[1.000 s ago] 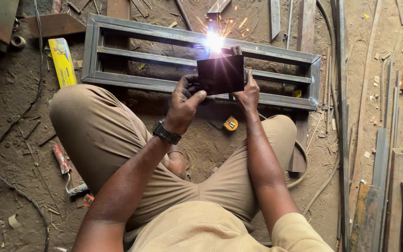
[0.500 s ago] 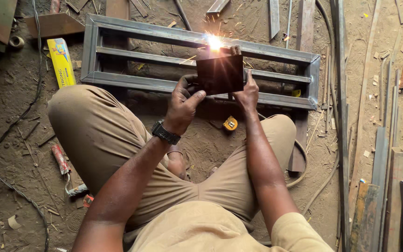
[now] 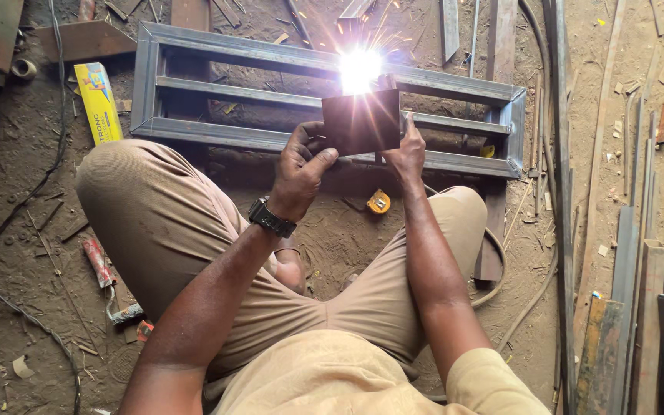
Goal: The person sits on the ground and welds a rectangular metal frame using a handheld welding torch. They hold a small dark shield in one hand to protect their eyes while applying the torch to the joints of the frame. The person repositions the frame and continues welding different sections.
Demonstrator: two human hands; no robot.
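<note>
On the dirt workshop floor, the left hand (image 3: 299, 165) grips a dark shield (image 3: 360, 121); right hand (image 3: 407, 150) touches its edge.

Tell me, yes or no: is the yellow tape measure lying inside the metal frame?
No, the yellow tape measure lies on the dirt floor outside the metal frame, between the frame and the person's knees.

Khaki trousers, tan short-slv shirt, black wristwatch (image 3: 272, 218) on left wrist.

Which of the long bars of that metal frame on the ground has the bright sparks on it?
The far bar of the metal frame, just above the dark shield that both hands hold. The middle and near bars show no glare.
</note>
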